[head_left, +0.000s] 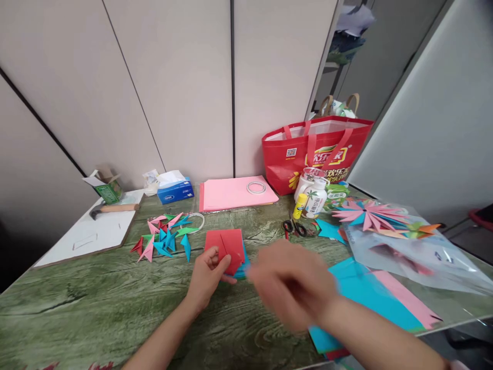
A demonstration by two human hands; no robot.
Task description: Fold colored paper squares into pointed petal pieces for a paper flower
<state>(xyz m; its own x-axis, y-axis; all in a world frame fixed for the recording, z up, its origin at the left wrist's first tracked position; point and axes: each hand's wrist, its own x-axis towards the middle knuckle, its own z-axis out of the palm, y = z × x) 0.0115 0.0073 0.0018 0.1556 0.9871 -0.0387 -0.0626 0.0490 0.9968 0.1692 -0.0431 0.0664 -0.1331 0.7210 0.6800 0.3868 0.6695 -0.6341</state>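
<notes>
My left hand is closed on a red square of paper, its thumb lying on top and fingers curled near the lower corner. A diagonal line runs across the red paper. Under its right edge, blue paper sticks out. To the right, my right hand hangs above the table, smeared by motion, so its fingers and anything in them cannot be made out. Left of the red paper lies a heap of folded paper pieces in blue, pink, red and green, beside a white ring.
Pink sheets lie at the back, near a blue tissue box. A hammer rests on a white board. Scissors, a glue stick, a red bag and blue sheets are to the right.
</notes>
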